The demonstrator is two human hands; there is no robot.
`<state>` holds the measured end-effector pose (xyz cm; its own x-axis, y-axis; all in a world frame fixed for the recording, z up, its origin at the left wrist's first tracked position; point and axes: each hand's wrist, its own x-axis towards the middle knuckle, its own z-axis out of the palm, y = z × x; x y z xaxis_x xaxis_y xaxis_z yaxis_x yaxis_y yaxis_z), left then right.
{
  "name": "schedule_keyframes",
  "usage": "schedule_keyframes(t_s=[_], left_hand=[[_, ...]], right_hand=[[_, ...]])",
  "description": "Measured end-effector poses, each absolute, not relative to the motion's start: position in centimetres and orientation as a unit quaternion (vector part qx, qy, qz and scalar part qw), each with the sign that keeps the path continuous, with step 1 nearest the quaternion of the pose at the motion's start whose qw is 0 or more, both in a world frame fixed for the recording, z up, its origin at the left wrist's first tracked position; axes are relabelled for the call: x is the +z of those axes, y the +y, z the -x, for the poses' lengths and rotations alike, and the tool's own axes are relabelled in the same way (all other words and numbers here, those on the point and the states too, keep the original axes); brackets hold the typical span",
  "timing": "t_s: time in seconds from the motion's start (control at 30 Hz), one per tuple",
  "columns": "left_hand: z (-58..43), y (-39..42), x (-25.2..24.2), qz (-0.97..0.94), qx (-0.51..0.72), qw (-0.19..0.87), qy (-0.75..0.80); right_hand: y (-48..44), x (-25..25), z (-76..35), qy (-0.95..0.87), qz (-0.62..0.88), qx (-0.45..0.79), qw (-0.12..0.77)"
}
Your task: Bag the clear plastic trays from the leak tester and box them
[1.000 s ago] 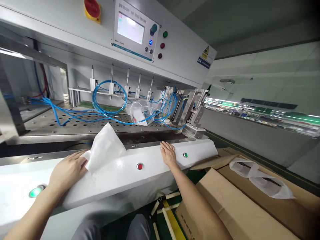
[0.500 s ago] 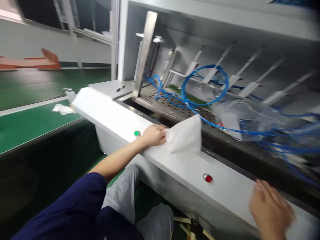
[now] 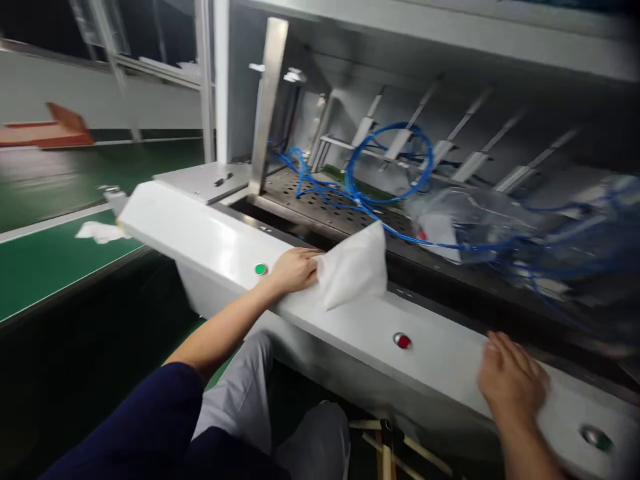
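My left hand (image 3: 295,270) is closed on the edge of a white cloth (image 3: 356,267), a thin wipe that stands up in a loose fold to the hand's right. Both rest on the sloping white front panel (image 3: 190,223) of a machine, just right of a green button (image 3: 261,269). Further right, my right hand (image 3: 515,377) lies over the same panel, slightly blurred. Its fingers reach toward the panel's back edge, and no object shows in it. Between the hands sits a red button (image 3: 402,341). Another button (image 3: 596,437) is at the far right.
Behind the panel runs a dark slot, then a perforated metal bed (image 3: 320,207). Blue tubing (image 3: 350,167) is coiled there beside clear plastic bags (image 3: 480,213). A metal post (image 3: 269,107) rises at the left. A stool (image 3: 387,447) stands below the panel.
The whole scene has shifted left as the view turned right, bringing the far-right button into sight. My left hand keeps the cloth at the same spot; my right hand stays over the panel.
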<state>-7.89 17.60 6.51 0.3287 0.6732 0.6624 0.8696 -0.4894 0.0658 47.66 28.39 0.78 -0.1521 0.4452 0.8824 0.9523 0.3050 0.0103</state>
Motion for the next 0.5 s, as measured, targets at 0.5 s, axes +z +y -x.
schedule_keyframes(t_s=[0.5], left_hand=[[9.6, 18.6, 4.5, 0.798, -0.309, 0.261, -0.448]], right_hand=[[24.3, 2.2, -45.1, -0.687, 0.598, -0.243, 0.334]])
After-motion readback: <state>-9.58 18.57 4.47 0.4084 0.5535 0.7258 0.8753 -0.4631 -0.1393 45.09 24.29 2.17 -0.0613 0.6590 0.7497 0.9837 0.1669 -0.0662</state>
